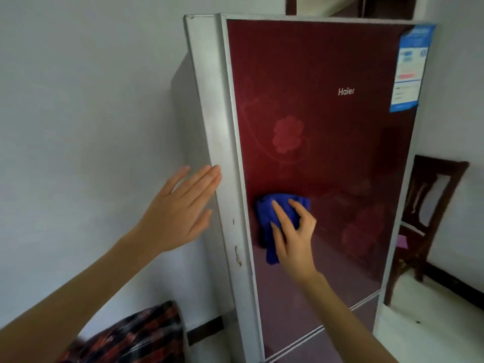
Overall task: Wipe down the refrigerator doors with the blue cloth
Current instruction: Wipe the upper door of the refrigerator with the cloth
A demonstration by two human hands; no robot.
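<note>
The blue cloth [272,218] is pinned at mid-frame on the red refrigerator door [327,121] by curled fingers of the right hand [293,239]; the left hand [180,213] is laid flat, fingers straight, against the door edge. Even, overlapping strokes would be best used

Wall [78,100] close beside refrigerator [207,106]

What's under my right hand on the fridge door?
A crumpled blue cloth, held by the right hand against the dark red refrigerator door. The door patch behind it is hidden.
</note>
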